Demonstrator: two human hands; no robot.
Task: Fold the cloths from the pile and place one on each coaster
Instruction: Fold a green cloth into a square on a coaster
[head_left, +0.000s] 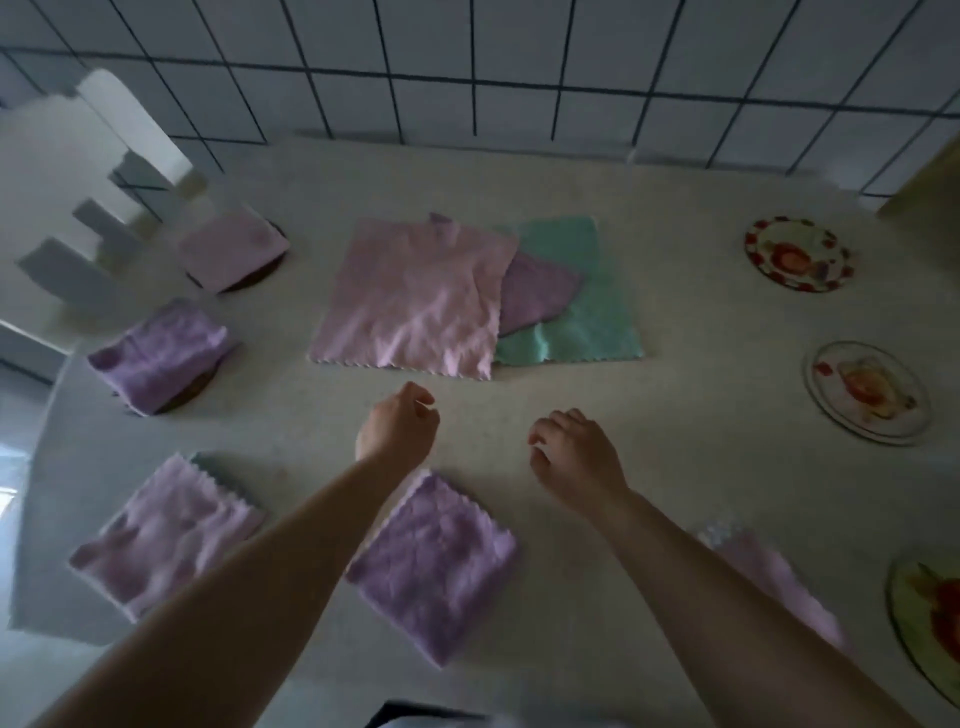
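Note:
A pile of flat cloths lies mid-table: a pink cloth (415, 299) on top, a purple one (537, 291) and a green one (587, 317) under it. Folded cloths rest around the left and front: a pink one (231, 249) and a purple one (158, 356), each on a dark round coaster (195, 389), a pink one (166, 532), a purple one (436, 564), and a pink one (769, 571) partly hidden by my right forearm. My left hand (400, 423) and my right hand (574, 449) hover just short of the pile, fingers loosely curled, holding nothing.
Three patterned glass coasters sit on the right: one far (797, 254), one in the middle (867, 392), one near (930, 613). A white chair back (78, 182) stands at the left. A tiled wall (467, 67) runs behind the speckled table (675, 312).

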